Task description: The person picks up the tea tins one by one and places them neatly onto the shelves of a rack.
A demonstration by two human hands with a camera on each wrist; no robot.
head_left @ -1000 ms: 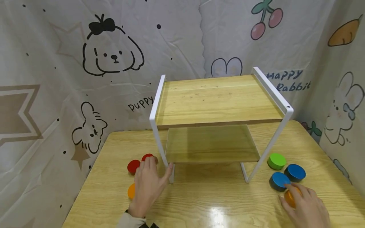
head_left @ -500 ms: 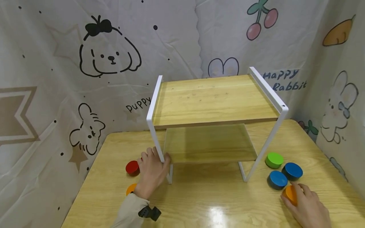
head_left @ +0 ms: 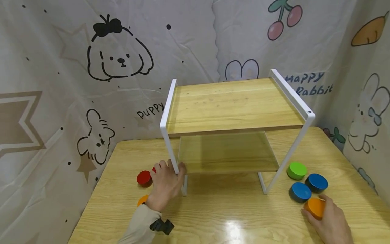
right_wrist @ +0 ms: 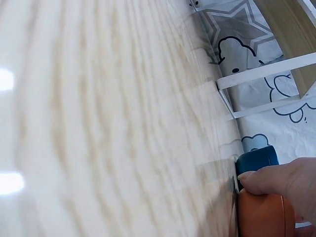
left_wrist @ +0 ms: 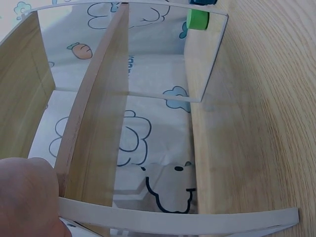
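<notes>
My left hand (head_left: 167,184) grips the lower left of a two-tier shelf (head_left: 234,106), around its white metal leg. Its thumb lies at the front corner of the lower board, and the left wrist view shows the thumb (left_wrist: 29,197) against the board's end. At the right, my right hand (head_left: 333,218) pinches a short orange cylinder (head_left: 315,207) from its side. In the right wrist view the thumb (right_wrist: 269,180) lies along the orange cylinder's edge, beside a blue cylinder (right_wrist: 257,160). Two blue cylinders (head_left: 300,192) and a green cylinder (head_left: 297,170) stand just beyond.
Left of the shelf, a red cylinder (head_left: 144,178) stands on the wooden table (head_left: 225,217). Another red cylinder (head_left: 154,168) and an orange cylinder (head_left: 142,200) are partly hidden by my left hand and wrist. A printed curtain (head_left: 182,44) hangs behind and at the sides.
My left hand has moved from in front of the red cylinders onto the shelf's leg and grips it. My right fingers have shifted to the orange cylinder's right side, uncovering its top.
</notes>
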